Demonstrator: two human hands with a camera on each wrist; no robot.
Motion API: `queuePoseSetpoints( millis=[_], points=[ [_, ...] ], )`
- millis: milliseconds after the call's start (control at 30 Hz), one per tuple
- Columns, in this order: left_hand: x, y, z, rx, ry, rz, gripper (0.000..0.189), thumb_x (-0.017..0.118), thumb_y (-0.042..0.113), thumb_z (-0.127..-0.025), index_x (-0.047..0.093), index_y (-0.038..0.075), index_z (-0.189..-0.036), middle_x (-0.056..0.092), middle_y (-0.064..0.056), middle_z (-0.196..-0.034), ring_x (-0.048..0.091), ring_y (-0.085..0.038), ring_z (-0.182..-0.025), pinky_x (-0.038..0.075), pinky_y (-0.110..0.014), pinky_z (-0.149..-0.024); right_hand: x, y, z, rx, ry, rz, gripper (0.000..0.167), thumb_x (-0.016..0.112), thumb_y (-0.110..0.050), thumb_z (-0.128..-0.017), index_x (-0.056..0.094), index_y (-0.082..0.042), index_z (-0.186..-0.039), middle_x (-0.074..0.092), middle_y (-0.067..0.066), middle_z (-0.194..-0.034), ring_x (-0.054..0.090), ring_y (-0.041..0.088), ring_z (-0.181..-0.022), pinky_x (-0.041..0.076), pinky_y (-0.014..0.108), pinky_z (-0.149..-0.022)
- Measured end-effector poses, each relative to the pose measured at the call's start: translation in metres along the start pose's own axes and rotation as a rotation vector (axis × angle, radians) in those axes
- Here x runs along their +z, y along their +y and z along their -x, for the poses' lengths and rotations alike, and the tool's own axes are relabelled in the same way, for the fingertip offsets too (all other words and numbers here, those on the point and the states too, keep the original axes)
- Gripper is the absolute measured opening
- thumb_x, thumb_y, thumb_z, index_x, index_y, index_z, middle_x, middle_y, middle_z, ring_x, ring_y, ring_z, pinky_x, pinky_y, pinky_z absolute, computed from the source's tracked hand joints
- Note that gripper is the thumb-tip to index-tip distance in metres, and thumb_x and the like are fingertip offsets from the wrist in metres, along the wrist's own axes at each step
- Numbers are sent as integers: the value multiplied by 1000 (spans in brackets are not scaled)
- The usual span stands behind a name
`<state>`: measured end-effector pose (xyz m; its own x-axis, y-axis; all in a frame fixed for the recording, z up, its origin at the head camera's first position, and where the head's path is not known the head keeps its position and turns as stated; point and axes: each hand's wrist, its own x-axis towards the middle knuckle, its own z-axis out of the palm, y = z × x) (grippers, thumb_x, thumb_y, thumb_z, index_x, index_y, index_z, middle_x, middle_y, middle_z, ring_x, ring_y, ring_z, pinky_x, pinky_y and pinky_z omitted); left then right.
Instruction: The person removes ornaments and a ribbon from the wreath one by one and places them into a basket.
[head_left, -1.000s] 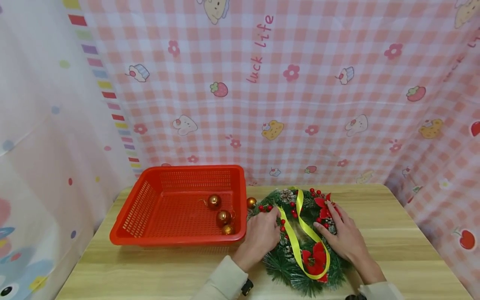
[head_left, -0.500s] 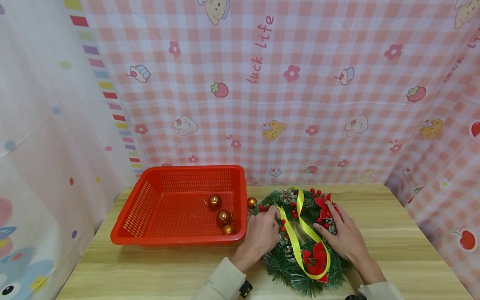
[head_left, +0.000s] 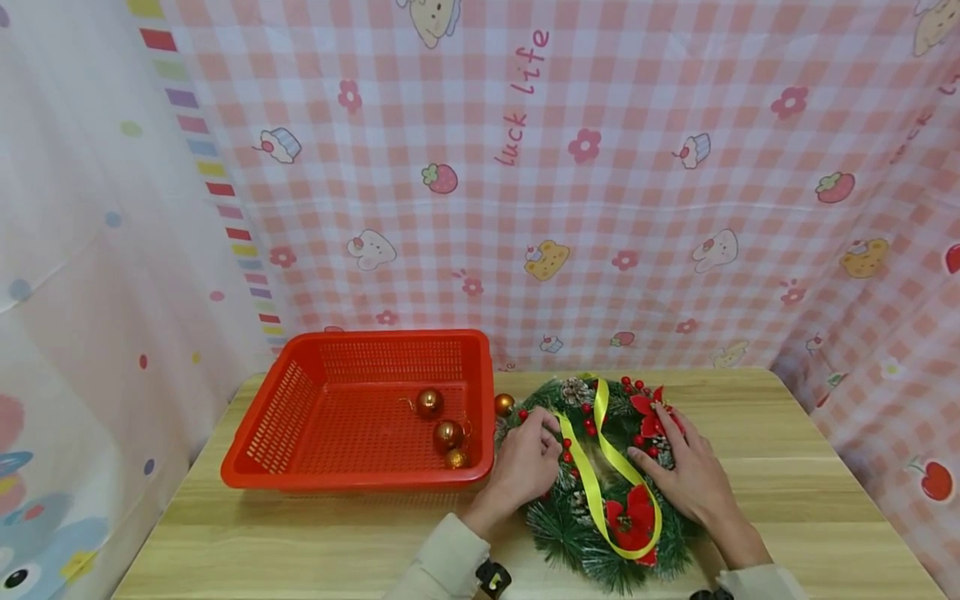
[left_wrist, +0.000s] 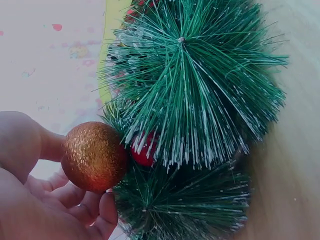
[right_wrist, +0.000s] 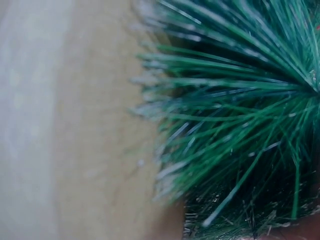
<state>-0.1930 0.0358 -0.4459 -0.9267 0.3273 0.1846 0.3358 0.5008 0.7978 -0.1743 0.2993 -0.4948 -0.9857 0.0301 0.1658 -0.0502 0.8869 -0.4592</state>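
A green Christmas wreath (head_left: 573, 546) lies on the table, trimmed with red poinsettias (head_left: 632, 521), red berries, pinecones and a loop of yellow ribbon (head_left: 589, 483). At its left side is my left hand (head_left: 525, 462), fingers curled. In the left wrist view, the thumb and curled fingers of that hand are around a gold glitter bauble (left_wrist: 95, 157) beside the wreath; the thumb tip is hidden behind it. My right hand (head_left: 690, 475) rests on the wreath's right side, its fingers extended by the upper poinsettia (head_left: 647, 410). Only needles and table show clearly in the right wrist view.
A red plastic basket (head_left: 300, 482) stands left of the wreath, with gold baubles (head_left: 447, 435) inside. Another gold bauble (head_left: 504, 405) shows between the basket and the wreath. A pink checked cloth (head_left: 480, 208) hangs behind the wooden table (head_left: 780, 475).
My left hand's fingers have shifted slightly and lifted off the ribbon's end at the wreath's left side. My right hand and the wreath stay where they were.
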Motion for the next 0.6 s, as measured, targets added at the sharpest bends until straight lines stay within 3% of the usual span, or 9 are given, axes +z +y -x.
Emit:
queuePoseSetpoints(
  millis=[333,600],
  points=[
    [5,3,-9,-83,76,34,19,54,1,-91,56,13,-105,68,2,-82,53,-6,-60,45,-28,-60,-1,0,1,2,3,-5,88,56,-59,-94,18,-16,-160,22,30,-155,33,59,-129,32,75,-95],
    [5,3,-16,-158,63,35,21,54,1,-89,56,12,-107,67,3,-82,53,-10,-60,43,-29,-60,-1,0,0,12,-5,-4,87,56,-58,-94,18,-15,-160,22,30,-156,31,59,-130,31,75,-96]
  ],
)
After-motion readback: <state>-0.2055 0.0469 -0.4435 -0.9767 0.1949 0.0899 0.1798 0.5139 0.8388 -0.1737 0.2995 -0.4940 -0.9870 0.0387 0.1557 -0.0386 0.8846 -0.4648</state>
